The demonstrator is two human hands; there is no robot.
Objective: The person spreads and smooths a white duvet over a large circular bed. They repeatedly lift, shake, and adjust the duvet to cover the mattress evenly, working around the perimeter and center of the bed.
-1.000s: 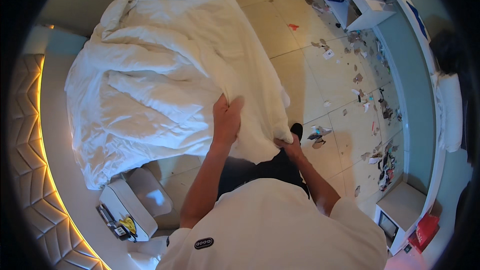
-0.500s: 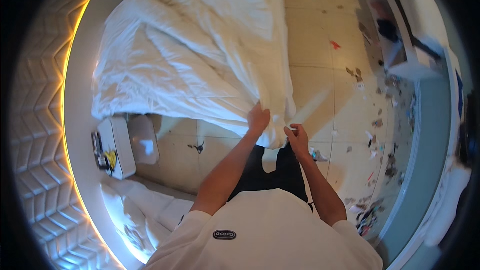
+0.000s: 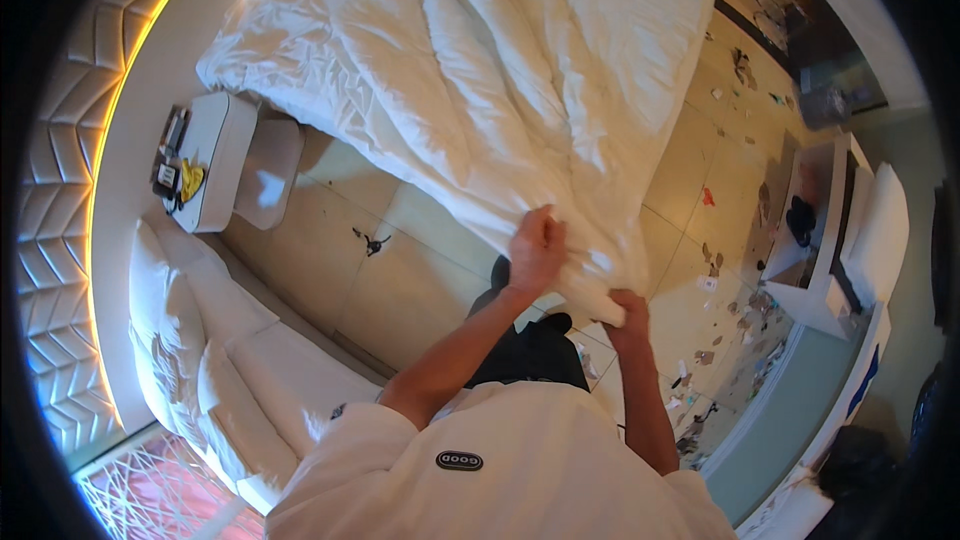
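A white duvet covers the bed ahead of me, creased into long folds that run toward my hands. My left hand is closed on its near edge, with the cloth bunched at the fingers. Lower and to the right, my right hand grips the hanging corner of the same duvet. The cloth is drawn taut between the bed and both hands. Whatever lies beneath the duvet is hidden.
At the left stand a white bedside cabinet, with a yellow item on top, and a pale sofa. A black cord-like thing lies on the tiled floor. Scattered litter runs along the right, beside a white open shelf unit.
My view has turned, and the duvet's near corner is now pulled back toward me, off the bed. The right hand, partly open beside the cloth before, has closed on the corner.
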